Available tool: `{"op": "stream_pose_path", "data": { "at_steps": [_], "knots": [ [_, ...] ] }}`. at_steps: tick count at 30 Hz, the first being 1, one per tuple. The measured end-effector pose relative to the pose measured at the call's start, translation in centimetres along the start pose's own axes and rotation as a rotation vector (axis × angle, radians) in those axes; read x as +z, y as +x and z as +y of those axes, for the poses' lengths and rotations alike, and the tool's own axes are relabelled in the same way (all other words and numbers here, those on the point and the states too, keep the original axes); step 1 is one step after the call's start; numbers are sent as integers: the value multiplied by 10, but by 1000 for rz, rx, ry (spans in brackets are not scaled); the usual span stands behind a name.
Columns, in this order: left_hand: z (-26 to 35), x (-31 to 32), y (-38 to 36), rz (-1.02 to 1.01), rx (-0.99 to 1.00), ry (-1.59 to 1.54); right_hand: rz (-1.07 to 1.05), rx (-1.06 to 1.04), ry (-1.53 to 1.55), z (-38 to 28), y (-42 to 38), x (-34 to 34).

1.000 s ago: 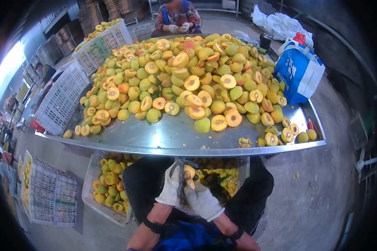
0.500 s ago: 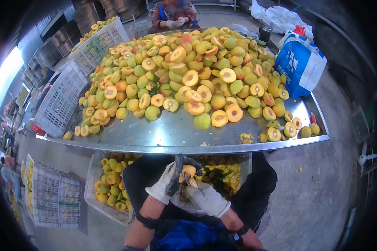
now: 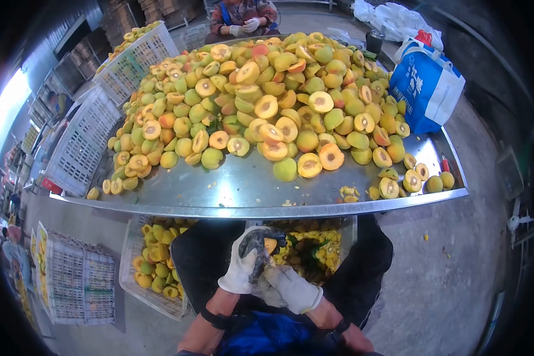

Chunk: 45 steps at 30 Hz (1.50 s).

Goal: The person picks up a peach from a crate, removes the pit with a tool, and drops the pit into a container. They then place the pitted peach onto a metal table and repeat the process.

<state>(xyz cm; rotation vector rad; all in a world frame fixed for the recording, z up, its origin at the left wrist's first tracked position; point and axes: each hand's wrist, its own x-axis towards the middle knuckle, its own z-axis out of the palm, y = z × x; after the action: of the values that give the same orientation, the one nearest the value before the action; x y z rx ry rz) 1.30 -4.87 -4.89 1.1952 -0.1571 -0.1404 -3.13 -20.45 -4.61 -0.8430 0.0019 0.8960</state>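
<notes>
My left hand (image 3: 241, 259), in a white glove with dark-coated fingers, is closed around a peach half (image 3: 270, 245) just below the table's front edge. Only a small orange part of the fruit shows between the fingers. Close beneath it, my right hand (image 3: 289, 287) in a pale glove is closed, its fingertips by the fruit. Whatever it grips is hidden behind the fingers. Under my hands, a crate of yellow scraps and peach pieces (image 3: 326, 252) stands between my legs.
A big heap of halved peaches (image 3: 267, 107) covers much of the metal table (image 3: 231, 199). White crates (image 3: 86, 142) stand at left; another crate (image 3: 155, 299) holds peach halves by my left leg. A blue bag (image 3: 421, 89) sits at right. Across the table sits a person (image 3: 243, 18).
My left hand has turned, so its dark fingers cover more of the peach half. The right hand has shifted slightly left; the brownish tool tip that showed at its fingers is now hidden.
</notes>
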Motion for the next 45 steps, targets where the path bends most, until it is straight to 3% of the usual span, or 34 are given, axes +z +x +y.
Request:
{"op": "stream_pose_path", "data": {
  "at_steps": [2,4,6,7,9,11,14,15,18,20,22,23,24,27,28,30,32,34,36,38,40,43,45],
  "knots": [
    [-1,-4,0,-33,7,25,-1,9,70,-1,0,2],
    [-11,-12,3,-23,-41,66,134,-112,-223,0,5,3],
    [-12,-30,12,-127,-199,-98,232,-283,-516,15,10,-6],
    [-14,-34,16,-212,-166,-99,259,-401,-664,32,17,-21],
    [-19,-36,16,-154,-211,-22,291,-403,-712,32,20,-19],
    [-3,-13,14,-52,-269,-31,298,-165,-511,22,13,-8],
    [-15,-16,9,-93,-89,-17,-41,75,286,11,2,4],
    [-17,-15,8,-73,-150,-96,-80,43,391,15,2,8],
    [-35,-21,6,-89,-309,-449,-205,56,531,16,4,4],
    [-42,-4,1,31,-272,-319,-209,78,530,20,4,4],
    [-43,0,0,-20,-332,-601,-285,59,555,20,3,0],
    [-44,-6,4,53,-403,-712,-360,27,582,21,3,-5],
    [-53,-9,7,26,-284,-756,-436,-7,610,21,3,-10],
    [-31,-17,14,175,-291,-708,-350,-38,528,32,-6,-33],
    [-32,-31,9,295,-219,-404,-30,-53,345,23,-12,-27],
    [-14,-53,-9,337,-83,-141,288,2,-13,23,-5,-39],
    [8,-65,-20,419,13,46,255,17,95,35,-6,-53],
    [66,-42,-16,293,6,866,308,4,59,39,-1,-53],
    [86,-51,-18,171,239,1265,455,-49,-123,36,5,-47],
    [97,-71,-31,470,248,1271,451,-8,-102,39,5,-62],
    [121,-110,-37,625,62,1521,492,26,-99,38,3,-67],
    [133,-164,-58,692,-295,1859,590,17,-110,32,4,-61],
    [132,-166,-48,711,-82,1983,604,0,-145,38,12,-63]
  ]
}}
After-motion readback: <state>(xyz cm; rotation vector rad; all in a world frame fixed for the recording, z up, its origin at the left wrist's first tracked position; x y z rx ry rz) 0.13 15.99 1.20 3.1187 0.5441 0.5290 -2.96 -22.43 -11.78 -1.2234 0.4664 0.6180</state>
